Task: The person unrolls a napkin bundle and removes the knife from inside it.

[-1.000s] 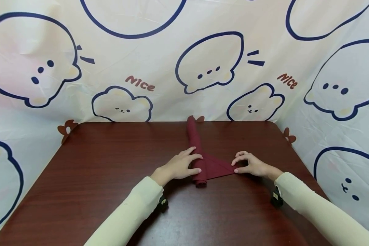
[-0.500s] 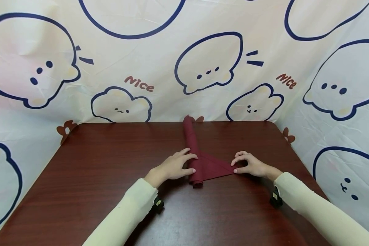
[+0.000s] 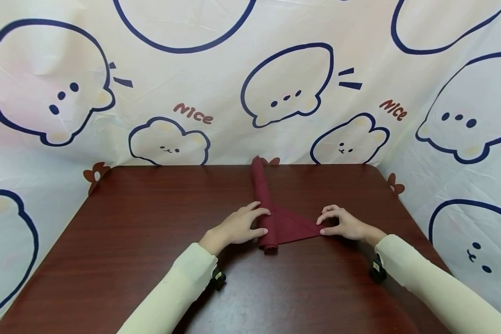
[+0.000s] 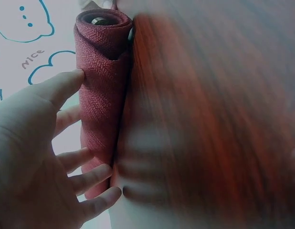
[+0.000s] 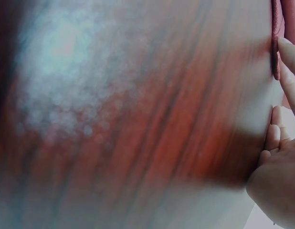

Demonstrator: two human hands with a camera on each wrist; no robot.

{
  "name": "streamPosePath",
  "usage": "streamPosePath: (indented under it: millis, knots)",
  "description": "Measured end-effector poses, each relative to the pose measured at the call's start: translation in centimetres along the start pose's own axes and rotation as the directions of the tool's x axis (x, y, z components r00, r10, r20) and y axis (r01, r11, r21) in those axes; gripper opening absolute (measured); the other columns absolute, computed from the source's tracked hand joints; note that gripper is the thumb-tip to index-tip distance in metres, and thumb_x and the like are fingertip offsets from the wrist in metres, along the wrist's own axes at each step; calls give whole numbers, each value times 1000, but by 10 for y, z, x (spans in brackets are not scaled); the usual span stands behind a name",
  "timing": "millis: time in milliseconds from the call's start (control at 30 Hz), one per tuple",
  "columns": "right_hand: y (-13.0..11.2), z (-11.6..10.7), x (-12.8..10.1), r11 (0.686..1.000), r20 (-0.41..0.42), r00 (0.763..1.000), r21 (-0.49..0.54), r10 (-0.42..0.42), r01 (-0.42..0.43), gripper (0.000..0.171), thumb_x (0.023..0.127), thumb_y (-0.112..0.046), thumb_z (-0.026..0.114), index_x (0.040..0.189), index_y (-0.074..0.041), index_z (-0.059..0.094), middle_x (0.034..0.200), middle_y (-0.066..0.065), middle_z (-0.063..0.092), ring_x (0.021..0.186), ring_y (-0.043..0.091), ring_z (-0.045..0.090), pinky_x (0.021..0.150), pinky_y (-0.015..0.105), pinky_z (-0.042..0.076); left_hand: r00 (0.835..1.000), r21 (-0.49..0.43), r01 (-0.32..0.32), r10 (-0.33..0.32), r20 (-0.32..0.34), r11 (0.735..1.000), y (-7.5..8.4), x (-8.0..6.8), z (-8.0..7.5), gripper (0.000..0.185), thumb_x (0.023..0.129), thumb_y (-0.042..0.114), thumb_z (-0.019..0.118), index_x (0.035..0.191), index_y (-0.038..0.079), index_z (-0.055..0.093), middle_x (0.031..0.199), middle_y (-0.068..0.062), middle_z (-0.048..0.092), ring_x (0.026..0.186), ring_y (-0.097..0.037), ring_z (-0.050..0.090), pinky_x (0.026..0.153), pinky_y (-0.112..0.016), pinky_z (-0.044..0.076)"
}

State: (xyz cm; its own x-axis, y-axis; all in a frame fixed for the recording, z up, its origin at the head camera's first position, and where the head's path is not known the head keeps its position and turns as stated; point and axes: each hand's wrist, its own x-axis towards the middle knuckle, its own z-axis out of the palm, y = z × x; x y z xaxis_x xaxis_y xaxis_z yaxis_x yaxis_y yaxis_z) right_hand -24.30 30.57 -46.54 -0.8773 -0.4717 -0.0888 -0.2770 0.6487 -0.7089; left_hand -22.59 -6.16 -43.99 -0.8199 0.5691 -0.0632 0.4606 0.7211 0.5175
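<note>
Right now the dark red napkin [image 3: 275, 218] lies near the middle of the brown surface [image 3: 150, 260], partly rolled into a long tube that runs from the person's side away toward the cartoon-printed backdrop [image 3: 192, 83]. A flat triangular flap of the napkin spreads out from the near end of the roll toward the person's right.

The left hand [image 3: 240, 225] sits against the left flank of the napkin's roll, close to its near end. Its fingers lie over the top of the roll and the thumb presses the side, so the grip is curled round the cloth. From the left wrist view, the roll's spiralled end [image 4: 102, 26] shows clearly, with the thumb [image 4: 61, 86] on the fabric and the fingers [image 4: 92, 176] tucked along its lower part.

The right hand [image 3: 344, 223] is at the pointed tip of the napkin's flap, fingertips and thumb brought together on the corner, pinching it down against the surface. The right wrist view is heavily blurred; only a sliver of red cloth [image 5: 276, 43] beside the fingertips [image 5: 290, 52] can be made out.

Cream sleeves [image 3: 434, 287] cover both forearms.
</note>
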Motion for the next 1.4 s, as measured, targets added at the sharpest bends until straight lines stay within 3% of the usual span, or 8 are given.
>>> streamPosePath:
  millis: [633,933,1400]
  knots:
    - [-3,-1,1,1000,-1,1000,13,-3,3,18,87,-19,80,103,-13,75,126,16,50,121,32,42,104,56,34,1000,-3,-10,10,-17,1000,0,1,1,50,97,39,64,144,25,52,165,-12,30,148,-37,38,114,-56,40]
    - [-3,0,-1,1000,5,1000,9,1,-1,18,87,-20,80,103,-12,76,124,16,51,120,32,43,104,56,34,1000,-2,-8,8,-6,1000,9,2,-4,47,95,36,65,139,23,54,166,-13,29,151,-37,32,115,-57,38]
    - [-3,0,-2,1000,13,1000,-1,-5,5,18,88,-21,79,103,-13,75,125,15,51,122,33,42,104,58,34,999,52,-28,30,-29,998,20,13,-3,61,96,41,62,152,25,44,167,-11,26,152,-34,29,116,-61,37]
